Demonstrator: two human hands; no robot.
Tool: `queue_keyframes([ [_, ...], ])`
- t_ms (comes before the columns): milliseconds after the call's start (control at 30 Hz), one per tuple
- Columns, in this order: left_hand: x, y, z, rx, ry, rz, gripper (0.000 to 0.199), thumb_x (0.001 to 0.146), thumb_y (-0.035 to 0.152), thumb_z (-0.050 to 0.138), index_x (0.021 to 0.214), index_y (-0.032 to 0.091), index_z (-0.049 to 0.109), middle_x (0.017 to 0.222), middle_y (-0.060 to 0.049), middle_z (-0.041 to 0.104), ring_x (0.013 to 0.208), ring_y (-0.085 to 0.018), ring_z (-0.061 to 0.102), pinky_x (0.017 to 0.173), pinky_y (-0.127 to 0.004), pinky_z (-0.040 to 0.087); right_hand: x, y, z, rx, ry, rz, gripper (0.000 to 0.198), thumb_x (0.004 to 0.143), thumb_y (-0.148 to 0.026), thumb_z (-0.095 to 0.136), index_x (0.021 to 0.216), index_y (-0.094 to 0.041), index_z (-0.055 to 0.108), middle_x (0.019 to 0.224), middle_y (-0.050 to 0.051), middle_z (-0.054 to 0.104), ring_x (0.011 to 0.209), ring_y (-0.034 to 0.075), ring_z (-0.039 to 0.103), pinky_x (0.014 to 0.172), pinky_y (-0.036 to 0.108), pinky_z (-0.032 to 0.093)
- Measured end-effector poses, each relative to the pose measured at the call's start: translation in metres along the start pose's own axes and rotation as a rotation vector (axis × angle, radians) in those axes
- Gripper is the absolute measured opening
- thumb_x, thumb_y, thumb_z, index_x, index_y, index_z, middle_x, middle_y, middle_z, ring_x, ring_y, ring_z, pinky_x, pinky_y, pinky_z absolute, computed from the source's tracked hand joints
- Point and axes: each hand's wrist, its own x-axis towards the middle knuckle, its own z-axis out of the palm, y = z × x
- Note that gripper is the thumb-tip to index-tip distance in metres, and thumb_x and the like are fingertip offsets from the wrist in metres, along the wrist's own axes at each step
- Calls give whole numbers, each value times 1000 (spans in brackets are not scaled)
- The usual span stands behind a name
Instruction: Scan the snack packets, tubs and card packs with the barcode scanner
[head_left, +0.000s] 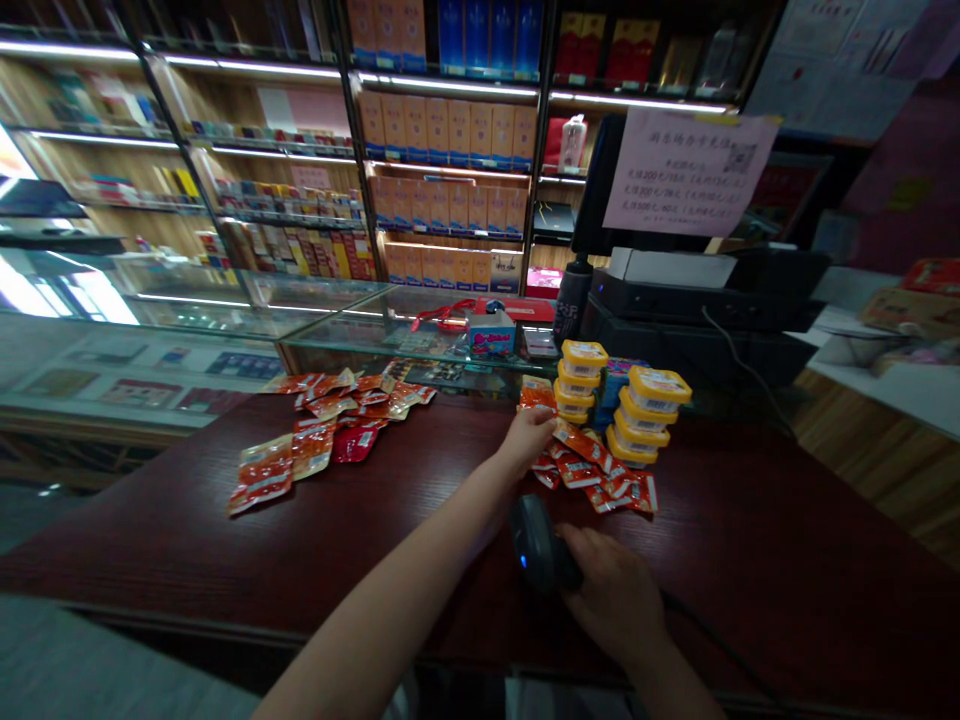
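Note:
My left hand [527,440] reaches across the dark counter to a loose pile of orange snack packets [592,470]. Its fingers are bent and pinch the edge of a snack packet [579,446] on top of the pile; the fingertips are partly hidden. In my right hand [611,585] is a black barcode scanner [536,545] with a blue light, held low above the counter, its cable trailing to the right. On the left lies another spread of orange snack packets [330,410], with one red packet [355,443] among them.
Stacked yellow-lidded tubs [649,415] and a second stack of tubs [577,380] stand just behind the right pile. Behind them are a glass display case [337,335], a small blue box [491,335], a black bottle [573,300] and a monitor with a paper notice [686,170].

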Motion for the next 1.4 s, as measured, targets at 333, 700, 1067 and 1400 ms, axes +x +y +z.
queue_keyframes([
  [333,-30,13,-61,493,295,264,20,76,13,57,92,15,68,95,-9,69,88,-20,64,86,-36,49,-8,7,12,7,30,-35,40,78,-11,50,117,-21,55,96,3,68,86,18,63,76,30,42],
  [700,-54,38,-174,1496,644,19,36,80,17,50,114,16,61,138,-17,46,133,-34,33,110,-50,23,-11,14,18,-20,94,-104,37,78,-12,52,114,-23,53,89,0,68,79,17,65,73,30,45],
  [1067,-6,45,-225,1716,467,-170,71,70,58,63,133,27,52,157,-15,16,141,-46,-3,103,-71,-4,-11,23,33,13,97,-117,42,76,-12,49,115,-26,52,95,1,70,81,16,67,74,26,48],
  [1400,-14,30,-235,1632,478,-266,49,88,40,41,135,28,52,152,-17,28,136,-51,18,96,-72,21,-9,34,34,16,23,-182,43,76,-17,55,117,-25,55,98,0,71,83,15,68,74,23,50],
])
